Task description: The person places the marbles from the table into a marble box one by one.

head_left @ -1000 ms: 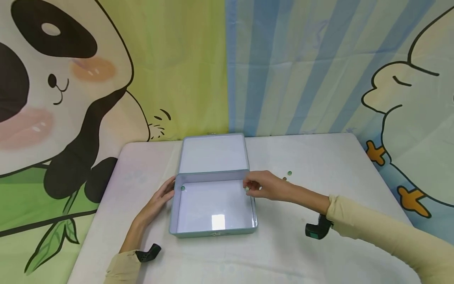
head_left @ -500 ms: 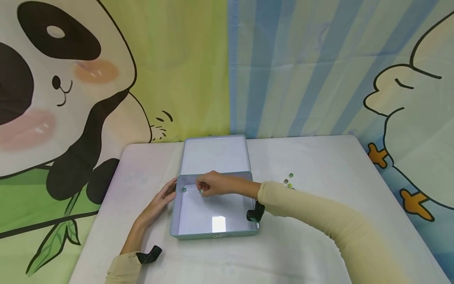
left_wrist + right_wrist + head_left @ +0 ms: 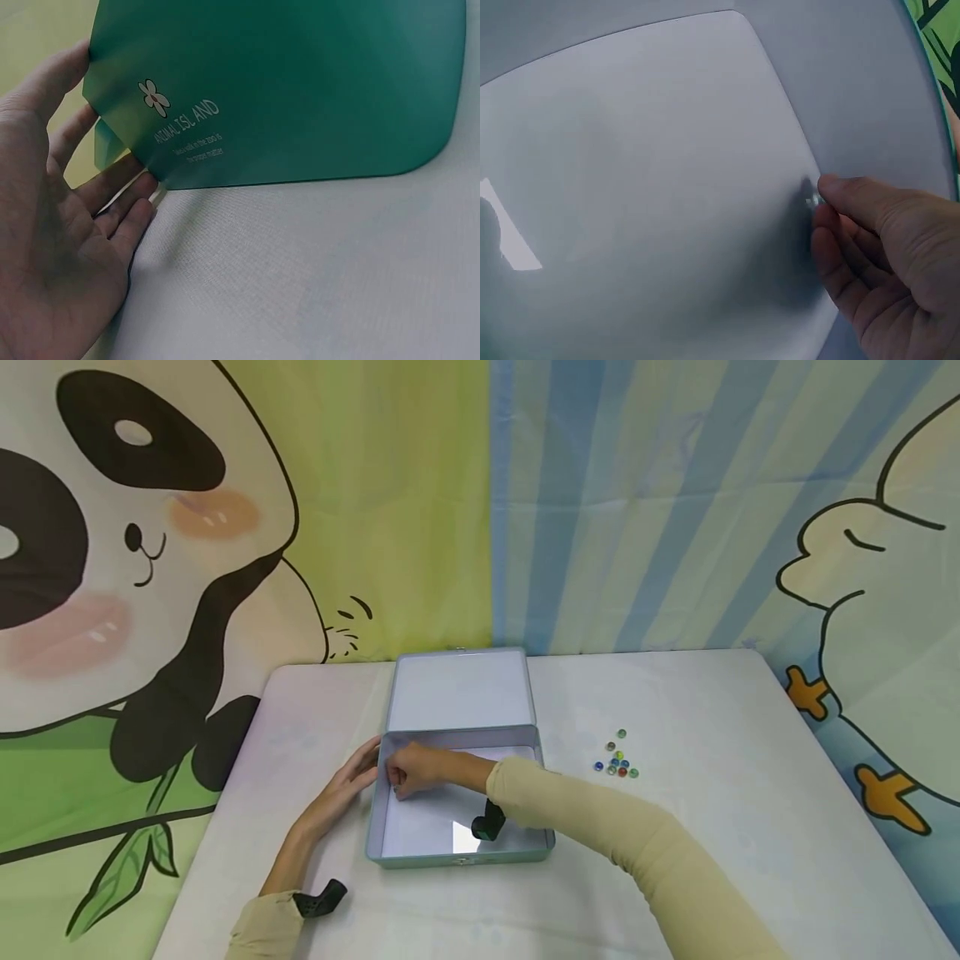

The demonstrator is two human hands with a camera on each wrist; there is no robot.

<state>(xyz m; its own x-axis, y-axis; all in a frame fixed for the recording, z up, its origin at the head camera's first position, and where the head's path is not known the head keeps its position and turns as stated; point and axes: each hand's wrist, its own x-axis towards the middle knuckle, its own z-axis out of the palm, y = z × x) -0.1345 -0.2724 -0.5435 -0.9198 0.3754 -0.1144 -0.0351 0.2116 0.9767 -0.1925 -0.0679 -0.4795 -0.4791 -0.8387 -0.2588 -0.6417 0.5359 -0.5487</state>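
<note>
A teal tin box (image 3: pixel 420 862) stands on the white table with its lid (image 3: pixel 462 692) raised at the back. Against the box's left side rests my left hand (image 3: pixel 333 802), fingers fairly straight; the left wrist view has this hand (image 3: pixel 60 247) touching the green outer wall (image 3: pixel 300 97). Inside the box, by the left wall, is my right hand (image 3: pixel 416 770). In the right wrist view its thumb and fingertips pinch a small clear marble (image 3: pixel 814 200), just over the pale floor (image 3: pixel 652 165).
Several loose marbles lie on the table right of the box, among them a yellow-green marble (image 3: pixel 619 755), a blue marble (image 3: pixel 598 767) and a red-orange marble (image 3: pixel 622 772). Printed curtains (image 3: pixel 405 510) hang behind the table (image 3: pixel 712 710).
My right hand has moved left from the box's right edge to its left wall, carrying the marble. It now covers where a green marble lay inside. The left hand stays against the box.
</note>
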